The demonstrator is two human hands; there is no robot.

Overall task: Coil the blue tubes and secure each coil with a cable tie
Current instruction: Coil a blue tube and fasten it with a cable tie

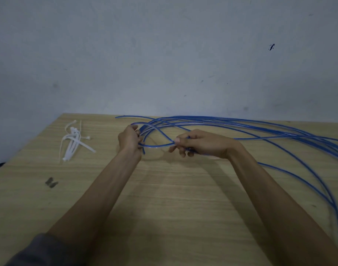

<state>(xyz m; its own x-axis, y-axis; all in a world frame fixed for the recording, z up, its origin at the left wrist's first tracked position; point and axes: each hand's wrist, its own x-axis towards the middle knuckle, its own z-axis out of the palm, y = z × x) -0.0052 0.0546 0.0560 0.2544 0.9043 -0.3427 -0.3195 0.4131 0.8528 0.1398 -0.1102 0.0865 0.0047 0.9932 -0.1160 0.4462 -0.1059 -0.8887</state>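
Note:
Several long blue tubes [241, 127] lie loose across the far side of the wooden table [164, 198] and trail off its right edge. My left hand [129, 140] grips one tube near its end, with a short tip sticking out below the fingers. My right hand [200, 144] pinches the same tube a little further along, thumb on top. Between the two hands the tube sags in a shallow curve, and a loop rises behind them. A bundle of white cable ties [73, 141] lies on the table to the left of my left hand.
A grey wall [164, 54] stands right behind the table's far edge. A small dark scuff mark [51, 182] shows on the table at the front left. The table's left edge runs diagonally past the cable ties.

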